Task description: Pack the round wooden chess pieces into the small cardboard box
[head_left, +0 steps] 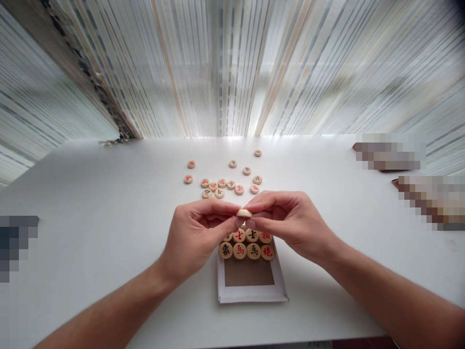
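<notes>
Between the fingertips of my left hand (203,228) and my right hand (286,218), a round wooden Chinese chess piece (244,213) is pinched and tilted, its edge towards me. The marking on it cannot be read from here. Just below my hands lies a shallow white cardboard box (250,294) with a brown bottom. Rows of chess pieces (240,250) with red and black characters fill its far part, side by side and face up. My hands and the held piece hide the box's far end.
Loose chess pieces (222,183), red and black, lie scattered on the white table (109,203) beyond my hands. A striped curtain (203,68) hangs along the table's far edge. Blurred-out objects sit at the right (417,198) and at the left edge (14,242).
</notes>
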The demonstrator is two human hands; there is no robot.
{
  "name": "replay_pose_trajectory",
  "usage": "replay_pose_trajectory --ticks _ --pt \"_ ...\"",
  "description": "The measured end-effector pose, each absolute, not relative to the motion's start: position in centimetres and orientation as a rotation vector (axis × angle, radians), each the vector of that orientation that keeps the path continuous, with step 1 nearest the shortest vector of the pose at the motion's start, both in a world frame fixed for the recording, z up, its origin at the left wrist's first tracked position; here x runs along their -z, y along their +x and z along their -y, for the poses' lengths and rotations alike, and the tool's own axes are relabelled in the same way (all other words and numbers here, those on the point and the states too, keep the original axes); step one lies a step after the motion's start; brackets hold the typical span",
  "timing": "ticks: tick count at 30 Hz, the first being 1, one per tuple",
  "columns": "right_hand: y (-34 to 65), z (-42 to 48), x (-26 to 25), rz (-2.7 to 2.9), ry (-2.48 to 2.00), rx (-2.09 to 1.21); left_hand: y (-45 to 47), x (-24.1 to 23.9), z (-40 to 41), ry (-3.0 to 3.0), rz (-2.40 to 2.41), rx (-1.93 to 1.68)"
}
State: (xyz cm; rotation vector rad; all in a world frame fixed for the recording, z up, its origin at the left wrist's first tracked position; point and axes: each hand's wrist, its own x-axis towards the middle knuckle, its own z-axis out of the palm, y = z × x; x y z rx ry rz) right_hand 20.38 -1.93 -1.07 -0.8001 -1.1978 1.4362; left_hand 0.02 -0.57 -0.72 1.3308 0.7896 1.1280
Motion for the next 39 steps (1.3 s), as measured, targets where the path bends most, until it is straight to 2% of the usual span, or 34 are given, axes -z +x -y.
replay_pose_trajectory --ticks 7,23,39 --pt "20.38 1.71 1.19 1.248 -0.755 -1.380 -0.12 1.01 0.45 1.375 -0.802 -1.165" --pt "21.05 1.82 1.43 1.144 -0.870 -1.605 -0.10 0.62 0.45 1.235 -0.802 -1.129" --pt "20.85 1.85 1.06 1.128 -0.893 -1.591 0.03 0.09 0.30 1.212 -0.755 -1.017"
